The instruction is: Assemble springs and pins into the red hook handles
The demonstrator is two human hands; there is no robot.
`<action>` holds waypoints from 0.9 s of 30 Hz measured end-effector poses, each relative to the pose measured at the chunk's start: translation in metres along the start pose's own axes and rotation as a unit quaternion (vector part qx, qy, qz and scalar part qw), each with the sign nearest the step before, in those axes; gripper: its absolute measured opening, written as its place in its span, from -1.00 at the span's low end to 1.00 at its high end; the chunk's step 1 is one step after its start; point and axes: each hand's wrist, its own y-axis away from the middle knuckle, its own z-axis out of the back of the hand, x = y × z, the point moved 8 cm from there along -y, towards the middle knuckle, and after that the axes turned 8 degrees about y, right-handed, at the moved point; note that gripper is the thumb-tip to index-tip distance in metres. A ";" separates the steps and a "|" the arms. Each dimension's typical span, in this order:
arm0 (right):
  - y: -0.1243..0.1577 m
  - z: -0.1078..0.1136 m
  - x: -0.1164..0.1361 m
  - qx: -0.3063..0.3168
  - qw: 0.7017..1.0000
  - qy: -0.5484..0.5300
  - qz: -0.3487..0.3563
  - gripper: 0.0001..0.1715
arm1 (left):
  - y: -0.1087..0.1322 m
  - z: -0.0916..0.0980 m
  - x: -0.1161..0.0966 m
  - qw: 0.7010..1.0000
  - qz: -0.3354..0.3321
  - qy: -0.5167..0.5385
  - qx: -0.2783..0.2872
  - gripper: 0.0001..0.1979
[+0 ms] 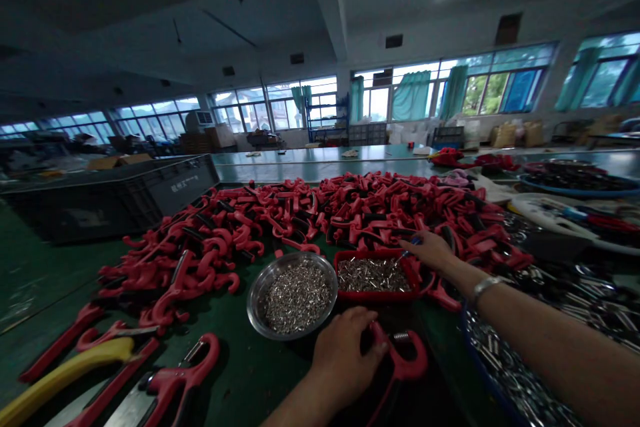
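Observation:
My left hand (347, 350) is closed on a red tool handle (407, 367) with a hooked end, a small coil spring and a black lower part. My right hand (430, 250), a bracelet at the wrist, holds a slim blue-handled tool (415, 240) whose kind I cannot make out. That tool's thin tip points down at the right end of a red tray (377, 295), among metal pins (370, 273). Left of the tray, a round metal bowl (255, 310) of small metal parts (299, 297) stands beside my left hand.
A large heap of red and black handles (300, 213) spreads behind the tray. Handles with blades and one yellow handle (70, 373) lie front left. At left stands a dark crate (185, 183). A blue-rimmed basin (467, 340) of metal parts sits under my right forearm.

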 end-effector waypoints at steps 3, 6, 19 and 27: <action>0.006 -0.005 0.025 -0.028 0.999 -0.012 0.038 -0.74 | -0.002 0.000 0.004 1.000 0.012 0.024 -0.006 -0.52; 0.018 -0.011 0.053 -0.051 0.995 -0.033 0.084 -0.71 | -0.002 0.000 0.007 0.999 0.021 0.024 -0.013 -0.52; 0.115 0.018 0.048 0.024 0.966 -0.246 0.075 -0.74 | 0.001 -0.001 0.007 0.999 -0.020 0.042 -0.016 -0.55; 0.161 -0.010 0.039 0.054 0.941 -0.332 0.041 -0.69 | 0.003 -0.002 0.006 0.999 -0.029 0.039 -0.006 -0.55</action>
